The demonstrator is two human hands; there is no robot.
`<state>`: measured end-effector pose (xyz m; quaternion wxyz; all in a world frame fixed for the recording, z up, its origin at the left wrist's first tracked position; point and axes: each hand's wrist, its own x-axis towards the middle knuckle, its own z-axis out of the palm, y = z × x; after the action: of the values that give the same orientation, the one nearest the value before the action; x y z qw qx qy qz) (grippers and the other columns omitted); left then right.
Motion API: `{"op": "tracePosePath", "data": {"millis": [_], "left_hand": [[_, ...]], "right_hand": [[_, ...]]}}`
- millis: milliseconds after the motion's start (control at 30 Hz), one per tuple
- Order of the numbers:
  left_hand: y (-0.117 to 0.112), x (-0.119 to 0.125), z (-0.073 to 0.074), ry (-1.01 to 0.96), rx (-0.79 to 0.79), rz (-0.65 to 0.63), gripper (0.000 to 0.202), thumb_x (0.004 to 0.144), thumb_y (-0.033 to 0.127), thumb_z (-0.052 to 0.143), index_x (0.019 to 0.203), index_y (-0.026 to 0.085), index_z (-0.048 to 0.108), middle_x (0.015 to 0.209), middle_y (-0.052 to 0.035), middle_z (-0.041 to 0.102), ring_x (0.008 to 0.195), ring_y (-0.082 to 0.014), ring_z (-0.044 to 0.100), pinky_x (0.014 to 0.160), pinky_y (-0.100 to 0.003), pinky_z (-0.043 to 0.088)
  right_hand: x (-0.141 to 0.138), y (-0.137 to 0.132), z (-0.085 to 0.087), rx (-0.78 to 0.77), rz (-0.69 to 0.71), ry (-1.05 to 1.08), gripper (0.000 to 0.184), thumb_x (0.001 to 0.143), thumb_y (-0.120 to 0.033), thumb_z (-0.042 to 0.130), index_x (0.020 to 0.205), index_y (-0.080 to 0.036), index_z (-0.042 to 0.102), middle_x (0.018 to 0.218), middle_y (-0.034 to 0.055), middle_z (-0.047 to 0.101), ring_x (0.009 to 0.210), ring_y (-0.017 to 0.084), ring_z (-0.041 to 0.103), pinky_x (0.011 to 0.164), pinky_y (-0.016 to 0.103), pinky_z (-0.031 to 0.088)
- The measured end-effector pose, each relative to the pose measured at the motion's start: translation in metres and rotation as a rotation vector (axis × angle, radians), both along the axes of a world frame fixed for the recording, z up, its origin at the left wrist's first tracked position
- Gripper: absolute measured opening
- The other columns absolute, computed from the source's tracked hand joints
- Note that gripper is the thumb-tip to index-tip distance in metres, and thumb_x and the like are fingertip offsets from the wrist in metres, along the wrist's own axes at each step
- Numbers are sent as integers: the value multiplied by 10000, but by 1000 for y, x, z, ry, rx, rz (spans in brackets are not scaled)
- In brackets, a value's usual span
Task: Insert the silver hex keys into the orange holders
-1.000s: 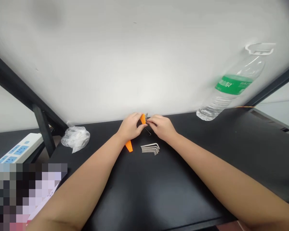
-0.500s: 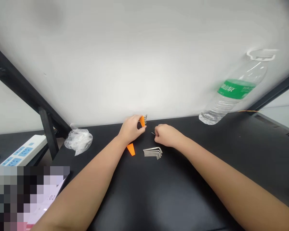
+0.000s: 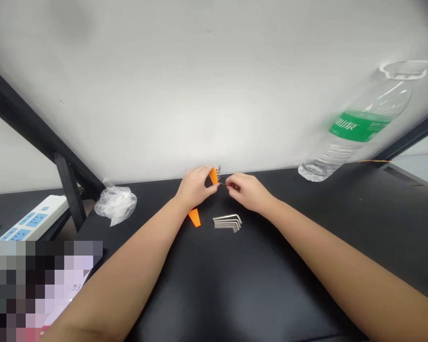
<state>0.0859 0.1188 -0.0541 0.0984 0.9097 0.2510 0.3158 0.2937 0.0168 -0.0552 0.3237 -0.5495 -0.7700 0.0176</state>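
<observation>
On a black table (image 3: 235, 294) by a white wall, beside a clear water bottle (image 3: 356, 128) and a crumpled plastic bag (image 3: 116, 204), the left hand (image 3: 194, 190) grips an orange hex-key holder (image 3: 213, 175). The right hand (image 3: 248, 192) pinches a thin hex key (image 3: 222, 183) at the holder's tip. Loose hex keys (image 3: 228, 222) lie just below the hands.

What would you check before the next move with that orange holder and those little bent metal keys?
1. Left hand has a grip on the orange holder: ok.
2. Right hand pinches a thin key at the holder's top: ok.
3. Key lined up with a slot: cannot tell, too small.
4. Loose keys lie together on the black table, near the right hand: ok.
5. Water bottle stands apart from both hands: ok.
</observation>
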Motion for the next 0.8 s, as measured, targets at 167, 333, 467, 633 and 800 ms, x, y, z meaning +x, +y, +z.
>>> {"op": "tracePosePath", "data": {"millis": [167,333,467,633,800], "left_hand": [[1,0,-2,18,1,5,399,898,321,708,1270,215,609,1184,-75,697,1084,-249,660,968,-415,535],[1,0,0,24,38,4,413,887,311,717,1270,209,601,1180,-83,691,1085,-255,651,970,-411,516],[-4,1,6,98,73,-12,310,894,320,706,1174,213,625,1071,-66,697,997,-242,652,906,-390,505],[-9,4,8,170,86,-13,199,884,345,710,1015,211,642,930,-46,690,880,-228,642,822,-366,476],[-8,3,5,66,4,34,249,904,382,693,1082,213,651,969,-42,696,880,-210,642,807,-340,483]], "right_hand": [[0,0,0,28,17,-4,137,925,-135,541,917,-220,648,875,44,666,787,200,609,724,328,471],[1,-1,1,35,17,-51,167,951,-134,533,953,-215,678,902,61,671,811,215,620,754,345,490],[2,-4,4,44,3,-173,224,977,-130,500,1048,-206,699,976,83,664,802,207,613,760,338,499],[-6,-6,5,38,52,-180,282,987,-113,468,1113,-224,695,1058,88,664,866,209,630,789,336,522],[-9,0,-2,116,24,47,206,992,-150,513,1036,-231,697,1003,79,712,898,232,667,820,382,556]]}}
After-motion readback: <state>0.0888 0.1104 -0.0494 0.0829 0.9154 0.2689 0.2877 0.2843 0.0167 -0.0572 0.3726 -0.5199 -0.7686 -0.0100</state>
